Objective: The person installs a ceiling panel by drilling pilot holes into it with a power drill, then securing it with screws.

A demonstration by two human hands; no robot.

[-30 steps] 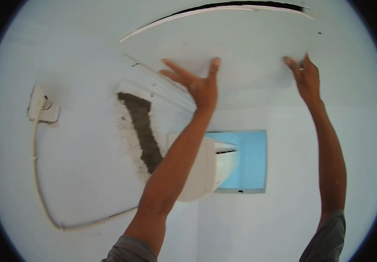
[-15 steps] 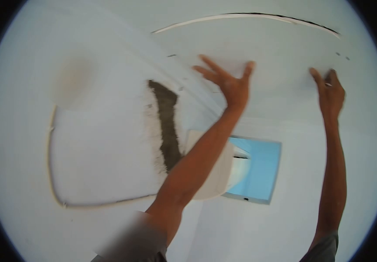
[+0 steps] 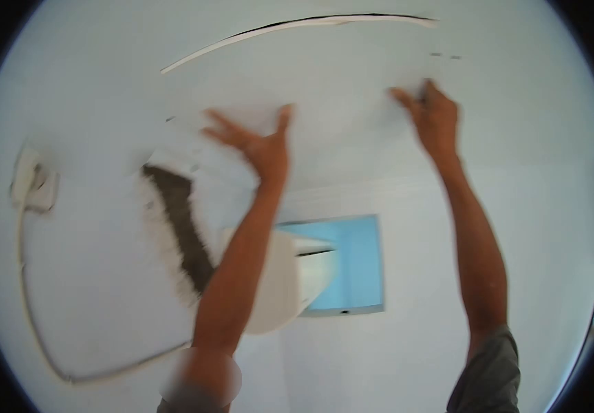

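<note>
Both arms reach up to a pale, smooth overhead surface. My left hand has its fingers and thumb spread wide, near or against that surface; contact is hard to judge. To its right, my right hand is partly closed, thumb apart from the curled fingers. A small dark spot shows between thumb and forefinger, too blurred to name. Above both hands runs a long curved slit with a white edge. Two small dark marks lie just above my right hand.
A rough grey cement patch crosses the wall on the left. A white wall fitting has a cable running down and right. Behind my left forearm are a rounded white object and a blue-lit opening.
The view has shifted, so hands, slit and opening sit farther left in it. The wall fitting at left shows more clearly. My left hand stays spread.
</note>
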